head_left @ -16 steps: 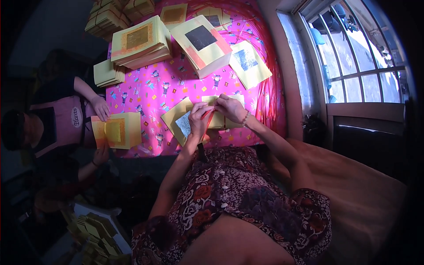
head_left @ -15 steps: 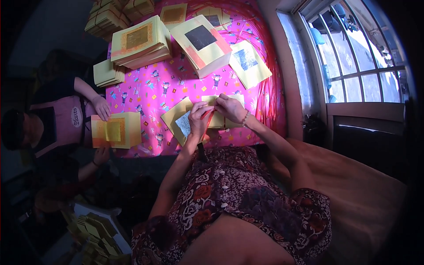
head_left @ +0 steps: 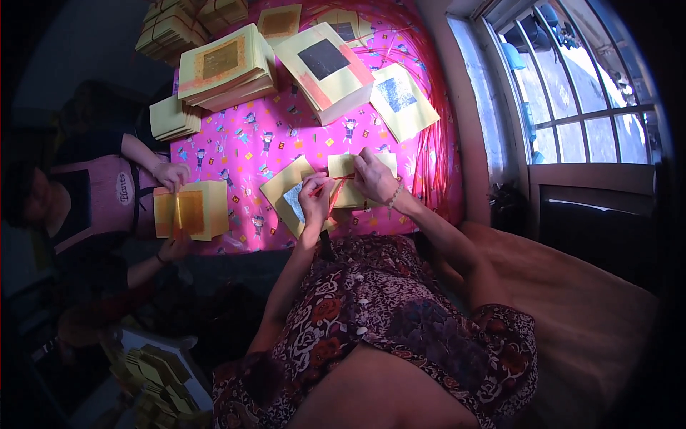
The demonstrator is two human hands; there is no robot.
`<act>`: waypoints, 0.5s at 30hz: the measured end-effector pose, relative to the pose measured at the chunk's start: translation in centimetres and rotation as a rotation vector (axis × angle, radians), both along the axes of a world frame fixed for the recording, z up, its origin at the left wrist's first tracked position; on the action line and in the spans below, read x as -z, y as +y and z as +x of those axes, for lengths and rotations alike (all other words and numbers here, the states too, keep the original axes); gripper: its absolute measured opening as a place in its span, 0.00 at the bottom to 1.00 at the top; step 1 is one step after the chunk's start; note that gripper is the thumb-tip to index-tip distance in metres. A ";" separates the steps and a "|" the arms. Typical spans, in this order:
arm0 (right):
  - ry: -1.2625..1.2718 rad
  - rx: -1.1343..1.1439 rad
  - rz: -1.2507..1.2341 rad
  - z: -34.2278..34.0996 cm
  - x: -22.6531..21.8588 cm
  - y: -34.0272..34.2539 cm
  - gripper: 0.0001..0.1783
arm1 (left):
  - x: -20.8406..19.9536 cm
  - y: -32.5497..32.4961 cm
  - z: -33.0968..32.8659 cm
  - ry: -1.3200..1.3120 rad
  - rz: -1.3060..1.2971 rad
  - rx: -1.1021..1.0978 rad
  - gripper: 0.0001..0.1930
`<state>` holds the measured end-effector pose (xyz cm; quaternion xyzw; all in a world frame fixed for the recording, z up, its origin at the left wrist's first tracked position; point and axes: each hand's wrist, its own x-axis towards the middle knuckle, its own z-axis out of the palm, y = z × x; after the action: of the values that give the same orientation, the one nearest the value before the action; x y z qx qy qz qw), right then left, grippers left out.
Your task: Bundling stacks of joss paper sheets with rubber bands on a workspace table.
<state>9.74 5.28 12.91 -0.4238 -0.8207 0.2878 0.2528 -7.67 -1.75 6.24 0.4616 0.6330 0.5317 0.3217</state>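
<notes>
A small bundle of yellow paper (head_left: pixel 341 165) lies in front of me with red string (head_left: pixel 343 176) across it. My left hand (head_left: pixel 315 199) is closed in a pinch on the string at the bundle's left side. On the right, my right hand (head_left: pixel 376 177) bends over the top of the bundle, fingers closed together on the string; its fingertips are partly hidden. Beneath and left of my left hand, yellow sheets with a silver square (head_left: pixel 291 201) lie at an angle, partly covered.
Thick stacks of yellow paper, one with a gold square (head_left: pixel 221 63) and one with a dark square (head_left: pixel 324 58), stand farther back. Loose red strings (head_left: pixel 444 136) run along the table's right edge. At left, a co-worker's hands (head_left: pixel 171 176) handle gold-square sheets (head_left: pixel 207 209).
My hands have moved apart, drawing the red string across the bundle; the left has shifted slightly left and down. The co-worker's hands now lift a fold of a gold sheet.
</notes>
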 end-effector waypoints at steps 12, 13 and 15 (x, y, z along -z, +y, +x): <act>-0.213 0.024 0.195 -0.7 2.8 0.5 0.11 | 0.3 -0.8 -0.2 -0.549 -0.194 0.001 0.08; -0.214 0.026 0.195 -0.7 3.1 0.6 0.11 | 0.4 -0.7 -0.3 -0.477 -0.160 0.019 0.07; -0.189 0.035 0.236 -0.5 3.8 0.7 0.11 | -0.3 -0.4 -0.1 -0.425 -0.139 0.050 0.07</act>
<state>9.27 5.96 9.15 -0.4305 -0.8616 0.1437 0.2274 -7.81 -2.16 6.54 0.3313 0.5744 0.5639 0.4922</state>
